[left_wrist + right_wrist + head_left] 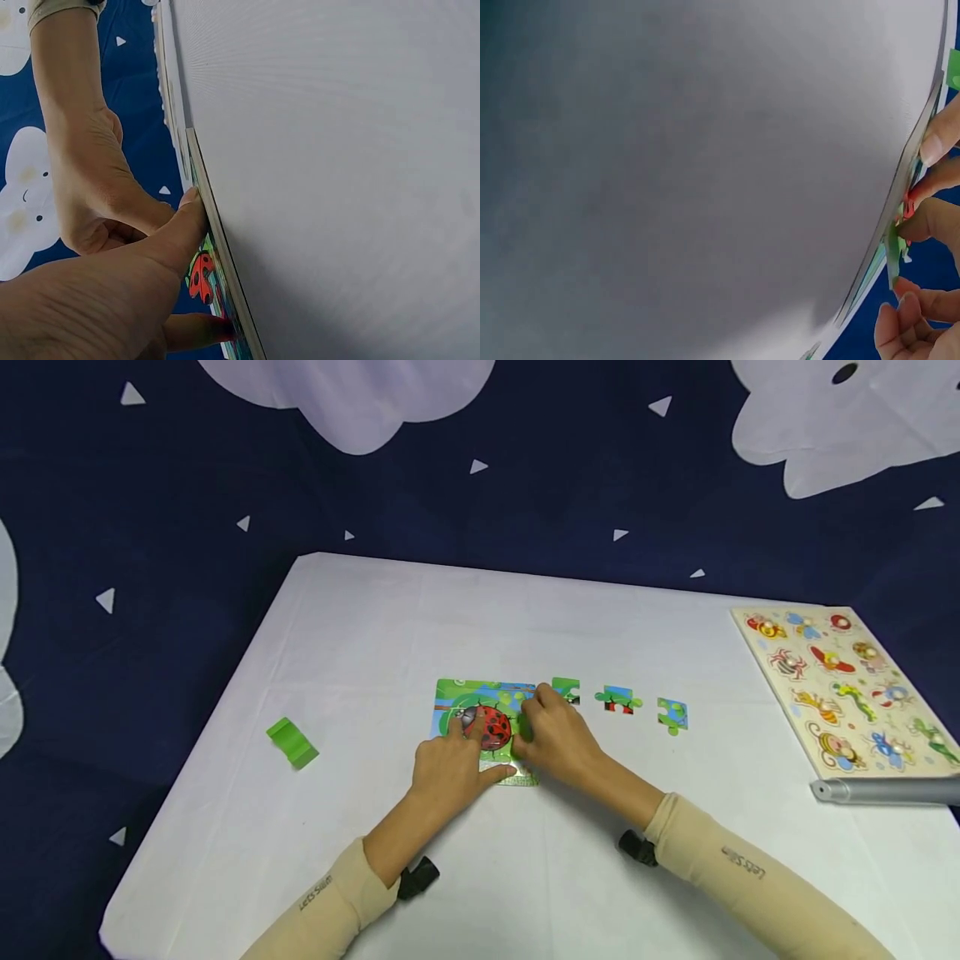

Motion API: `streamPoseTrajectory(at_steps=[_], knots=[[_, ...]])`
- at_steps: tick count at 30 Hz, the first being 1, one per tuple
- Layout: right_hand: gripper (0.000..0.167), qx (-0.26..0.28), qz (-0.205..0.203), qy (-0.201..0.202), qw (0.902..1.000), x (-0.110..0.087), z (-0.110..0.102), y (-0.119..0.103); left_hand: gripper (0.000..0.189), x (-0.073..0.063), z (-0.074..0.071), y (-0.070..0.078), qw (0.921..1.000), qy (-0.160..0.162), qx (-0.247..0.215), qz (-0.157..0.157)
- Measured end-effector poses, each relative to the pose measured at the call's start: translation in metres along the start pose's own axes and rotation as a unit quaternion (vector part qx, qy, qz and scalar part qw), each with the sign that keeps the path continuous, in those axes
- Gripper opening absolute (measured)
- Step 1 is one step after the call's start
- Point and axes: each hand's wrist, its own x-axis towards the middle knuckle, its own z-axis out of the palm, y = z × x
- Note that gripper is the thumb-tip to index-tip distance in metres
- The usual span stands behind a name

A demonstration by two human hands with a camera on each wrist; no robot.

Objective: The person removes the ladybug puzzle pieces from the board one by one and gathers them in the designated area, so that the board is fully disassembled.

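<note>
A ladybug jigsaw puzzle [450, 692] lies in its flat tray in the middle of the white table. My left hand [450, 770] rests on it with fingers spread over the ladybug and the thumb at the near edge, as the left wrist view also shows. At the puzzle's right side, my right hand [558, 735] pinches a green puzzle piece [892, 259] between thumb and fingers. That piece stands tilted against the tray in the right wrist view. Just beyond the right hand lie three loose puzzle pieces, a green one [566, 687], a red-and-blue one [618, 700] and a blue-green one [673, 714].
A wooden insect peg board [847, 693] lies at the table's right, with a grey cylindrical bar [892, 790] along its near edge. Off to the left is a small bright green striped object [292, 742]. A dark blue cloth [525, 510] with white clouds hangs behind the table.
</note>
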Motion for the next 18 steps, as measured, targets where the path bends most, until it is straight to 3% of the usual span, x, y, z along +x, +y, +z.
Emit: streamPoseTrajectory(at_steps=[10,18], knots=[[0.028,0.023,0.019,0.017,0.9994,-0.0049,0.0000,0.0013,0.094,0.0009,0.0001,0.0008,0.9999,-0.010,-0.014,0.000],[0.029,-0.002,-0.034,0.049,0.9982,-0.0080,0.0039,0.0031,0.096,-0.0002,0.0015,-0.0006,1.0000,0.002,-0.002,0.005]])
